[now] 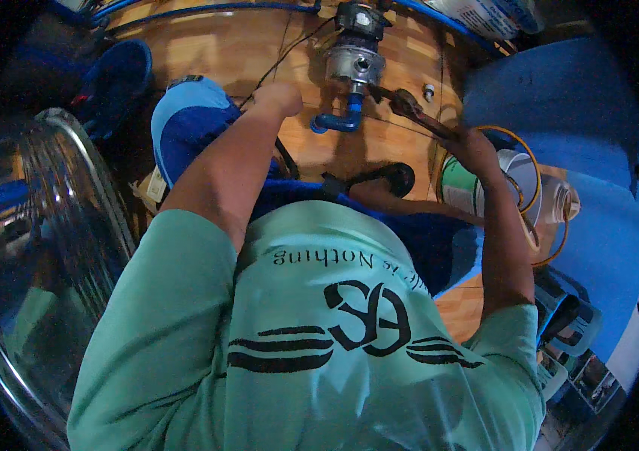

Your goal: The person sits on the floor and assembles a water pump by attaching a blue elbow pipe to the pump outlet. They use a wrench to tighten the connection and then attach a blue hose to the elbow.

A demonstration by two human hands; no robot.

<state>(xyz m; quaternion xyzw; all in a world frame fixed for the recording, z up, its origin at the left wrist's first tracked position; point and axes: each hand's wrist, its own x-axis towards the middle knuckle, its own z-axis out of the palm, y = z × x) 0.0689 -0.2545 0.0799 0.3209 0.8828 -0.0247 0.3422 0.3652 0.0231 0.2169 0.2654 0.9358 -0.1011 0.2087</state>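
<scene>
My right hand (477, 152) is wrapped round the handle of a dark, worn pipe wrench (432, 125). Its jaw end reaches the lower part of a metal water pump (351, 66), beside a blue pipe elbow (340, 122) that comes out of the pump; whether the jaws touch is hard to make out. Left of the elbow, my left hand (277, 98) is closed, its fingers curled in and mostly hidden. A thin black cable (289, 49) runs from the pump down past this hand.
On the wooden-patterned floor lies a small white fitting (429, 92). To the right stand a white and green bucket (461, 184), a yellow hose (536, 169) and a blue panel (552, 98). A blue basin (120, 79) and a large shiny rounded object (41, 225) are at the left.
</scene>
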